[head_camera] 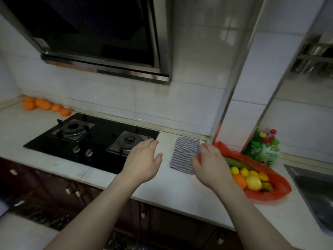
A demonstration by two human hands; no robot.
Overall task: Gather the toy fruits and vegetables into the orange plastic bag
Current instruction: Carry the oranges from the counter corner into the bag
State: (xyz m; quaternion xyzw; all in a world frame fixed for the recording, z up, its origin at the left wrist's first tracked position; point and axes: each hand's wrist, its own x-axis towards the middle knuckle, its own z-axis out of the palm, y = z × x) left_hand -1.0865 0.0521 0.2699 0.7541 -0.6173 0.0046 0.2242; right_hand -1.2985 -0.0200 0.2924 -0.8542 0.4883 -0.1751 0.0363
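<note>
It was a home kitchen: a black hob (90, 137) sat in the pale counter (32, 127) at center left, a hood (100, 38) hung above, white tiles (189, 98) behind, a sink (313, 192) at lower right.

Orange plastic bag (255, 196): thin, crumpled, slumped on its side, mouth gaping; just right of right hand (210, 165), contact unclear. Inside, in a heap: large yellow lemon (254, 183) mid-bag, smaller yellow lemons (244, 172) on the far side of it, orange fruit (239, 180) nearest the right wrist, long green vegetable (232, 162) lying along the bag's far edge, close behind right hand. Other pieces deeper in, too dark to name. Loose orange toy fruits (45, 105): about five, round, in a touching row, well apart from the bag, far left of and beyond left hand (142, 159). Nothing gripped in either hand.
</note>
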